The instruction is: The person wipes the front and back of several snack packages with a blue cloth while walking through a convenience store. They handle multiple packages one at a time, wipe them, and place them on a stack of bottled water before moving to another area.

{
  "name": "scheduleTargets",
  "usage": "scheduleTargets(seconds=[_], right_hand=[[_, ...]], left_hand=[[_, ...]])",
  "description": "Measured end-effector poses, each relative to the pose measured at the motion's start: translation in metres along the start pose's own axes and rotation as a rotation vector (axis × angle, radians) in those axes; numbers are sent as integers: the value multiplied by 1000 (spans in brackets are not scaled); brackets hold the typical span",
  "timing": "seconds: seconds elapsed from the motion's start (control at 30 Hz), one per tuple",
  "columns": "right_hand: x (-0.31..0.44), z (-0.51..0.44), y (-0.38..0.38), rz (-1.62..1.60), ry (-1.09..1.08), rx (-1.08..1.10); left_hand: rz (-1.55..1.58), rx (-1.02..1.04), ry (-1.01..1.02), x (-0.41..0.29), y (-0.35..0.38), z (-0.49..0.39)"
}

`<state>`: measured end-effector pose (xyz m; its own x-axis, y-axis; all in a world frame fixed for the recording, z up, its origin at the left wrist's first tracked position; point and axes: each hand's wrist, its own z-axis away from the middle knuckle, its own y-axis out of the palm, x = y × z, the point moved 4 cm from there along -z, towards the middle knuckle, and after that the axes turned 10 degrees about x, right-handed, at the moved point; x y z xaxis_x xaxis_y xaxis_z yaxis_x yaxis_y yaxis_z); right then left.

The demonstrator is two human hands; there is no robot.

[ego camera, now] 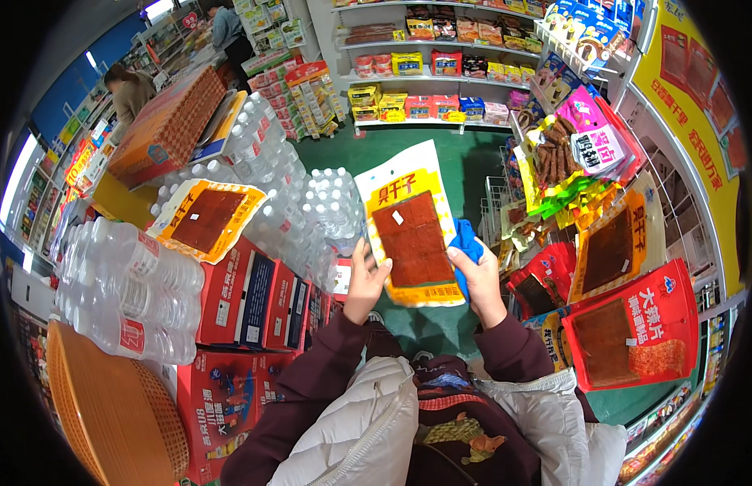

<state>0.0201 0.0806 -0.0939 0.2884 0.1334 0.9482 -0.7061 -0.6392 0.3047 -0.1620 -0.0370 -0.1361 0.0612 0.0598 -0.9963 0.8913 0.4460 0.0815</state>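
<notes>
A white and yellow snack packet [412, 237] with a clear window showing reddish-brown sheets is upright in front of me. My left hand [369, 279] grips its lower left edge, thumb on the front. My right hand [478, 273] holds its right edge together with a bunched blue cloth [469, 240]. A similar packet [209, 220] lies on the bottled water packs at the left. On the right rack hang another such packet [613, 252], a red packet [631, 331] and several bright snack bags [555, 152].
Shrink-wrapped water bottles [133, 285], red beer cartons [230, 297] and a wicker basket [108, 401] stand at the left. Stocked shelves [437, 78] are ahead, beyond the green floor [473, 146]. A wire rack [668, 200] borders the right. Two people are at the far upper left.
</notes>
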Motion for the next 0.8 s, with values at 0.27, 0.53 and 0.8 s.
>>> scheduleTargets(seconds=[0.27, 0.53, 0.8], right_hand=[[-2, 34, 67, 799, -428, 415], [6, 2, 17, 845, -514, -229], [-2, -11, 45, 1082, -552, 93]], left_hand=[[1064, 709, 128, -25, 44, 4], [704, 286, -37, -16, 38, 14], [223, 393, -155, 21, 50, 30]])
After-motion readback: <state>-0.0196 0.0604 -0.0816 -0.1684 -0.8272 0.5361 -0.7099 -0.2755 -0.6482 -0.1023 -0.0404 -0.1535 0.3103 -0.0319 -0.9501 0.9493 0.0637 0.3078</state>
